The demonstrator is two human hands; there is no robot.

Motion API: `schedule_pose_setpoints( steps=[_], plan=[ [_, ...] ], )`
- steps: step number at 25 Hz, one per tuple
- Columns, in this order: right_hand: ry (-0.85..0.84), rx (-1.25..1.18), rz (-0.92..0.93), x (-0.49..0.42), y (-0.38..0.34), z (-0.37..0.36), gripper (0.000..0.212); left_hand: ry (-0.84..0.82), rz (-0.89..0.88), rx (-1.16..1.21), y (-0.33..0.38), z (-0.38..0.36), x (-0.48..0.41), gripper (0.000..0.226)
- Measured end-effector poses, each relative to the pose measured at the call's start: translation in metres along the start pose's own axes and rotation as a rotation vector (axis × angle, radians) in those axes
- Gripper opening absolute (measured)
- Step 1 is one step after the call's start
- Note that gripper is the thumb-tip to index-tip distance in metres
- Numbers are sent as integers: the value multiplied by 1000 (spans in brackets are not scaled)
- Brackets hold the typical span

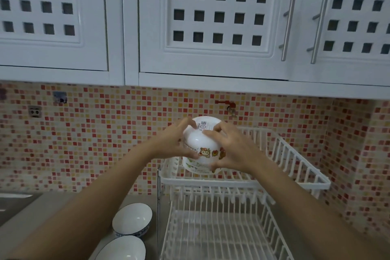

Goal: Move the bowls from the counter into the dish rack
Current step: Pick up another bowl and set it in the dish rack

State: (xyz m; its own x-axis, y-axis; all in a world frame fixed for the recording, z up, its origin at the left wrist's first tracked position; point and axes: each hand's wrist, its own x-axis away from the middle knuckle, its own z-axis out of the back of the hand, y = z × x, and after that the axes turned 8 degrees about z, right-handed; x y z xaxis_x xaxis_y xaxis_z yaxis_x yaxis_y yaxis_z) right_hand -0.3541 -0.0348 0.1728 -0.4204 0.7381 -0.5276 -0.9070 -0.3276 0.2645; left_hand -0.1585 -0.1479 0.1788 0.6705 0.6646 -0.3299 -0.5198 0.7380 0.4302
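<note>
A: Step in hand? Quick

B: Placing one. Both hands hold a white cartoon-print bowl (201, 145) upside down, base with its sticker facing up and away, over the top tier (247, 183) of the white dish rack (221, 228)

A: Hand states?

B: Left hand (176, 142) wraps the bowl's left side, fingers over the base edge, thumb low. Right hand (229, 150) grips the right side, fingers spread across the top. Both closed on the bowl, neither free

A: Is it resting on the rack yet?

B: Can't tell. The rim sits at about the level of the top tier's front rail, contact is hidden behind the wires and the hands. I'd judge it just short of set down

A: What's left?

B: Two blue-rimmed bowls (132, 219) upright on the grey counter (63, 213), just left of the rack, one behind the other. Lower tier looks bare

A: Next move needs?

B: Lower the bowl until the rim seats between the tines, check it doesn't rock, let go with both hands, then reach down left for the nearer counter bowl
</note>
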Motion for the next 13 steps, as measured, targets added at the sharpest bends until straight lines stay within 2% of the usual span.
schedule_pose_setpoints(
  steps=[3,5,9,13],
  plan=[
    [-62,-184,-62,8,15,-7,94,9,-17,-135,-2,-10,3,77],
    [-82,-242,-82,12,26,-13,85,7,-23,-165,-1,-21,6,76],
    [-91,-234,-40,19,29,-29,60,-50,-7,-199,-3,-35,6,68],
    [-72,-198,-22,22,31,-37,50,-100,-66,-218,-10,-35,4,58]
  ],
)
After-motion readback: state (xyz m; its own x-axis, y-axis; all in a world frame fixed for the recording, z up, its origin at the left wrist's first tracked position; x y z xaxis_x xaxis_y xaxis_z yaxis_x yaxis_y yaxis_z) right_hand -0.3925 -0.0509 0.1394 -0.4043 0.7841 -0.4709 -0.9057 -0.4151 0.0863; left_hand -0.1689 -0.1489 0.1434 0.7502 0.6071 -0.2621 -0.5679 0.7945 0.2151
